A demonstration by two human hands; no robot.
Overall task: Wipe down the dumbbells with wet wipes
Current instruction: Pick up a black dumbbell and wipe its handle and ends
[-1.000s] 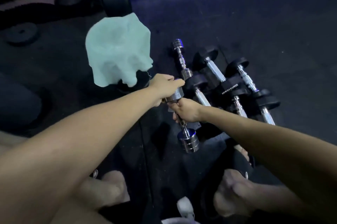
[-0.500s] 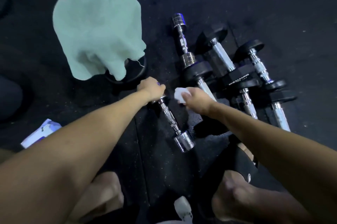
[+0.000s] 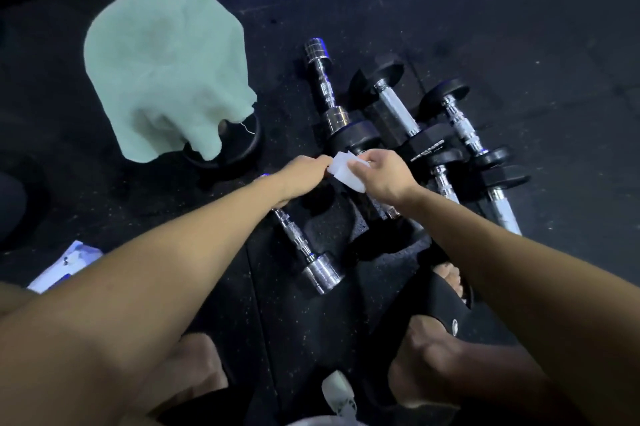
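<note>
1. The white wet wipe [image 3: 346,172] is stretched between your two hands, held in the air above the dark rubber floor [image 3: 519,27], just in front of the cluster of dumbbells.
2. Your left hand [image 3: 304,176] pinches the wipe's left edge with curled fingertips; your right hand [image 3: 384,176] grips its right side, thumb on top. The two hands are close together, with only the wipe between them.
3. Below your left wrist a chrome dumbbell [image 3: 304,252] lies on the floor, its near head pointing toward you; its far end is hidden under your hand.
4. Beyond the wipe a second chrome dumbbell [image 3: 325,89] lies lengthwise, and to its right several black-headed dumbbells [image 3: 460,124] are piled against one another.
5. To the left, a pale green towel [image 3: 162,72] is draped over a dark round object [image 3: 239,148].
6. At the lower left edge, a white and blue packet [image 3: 65,263] peeks out from behind your left forearm.
</note>
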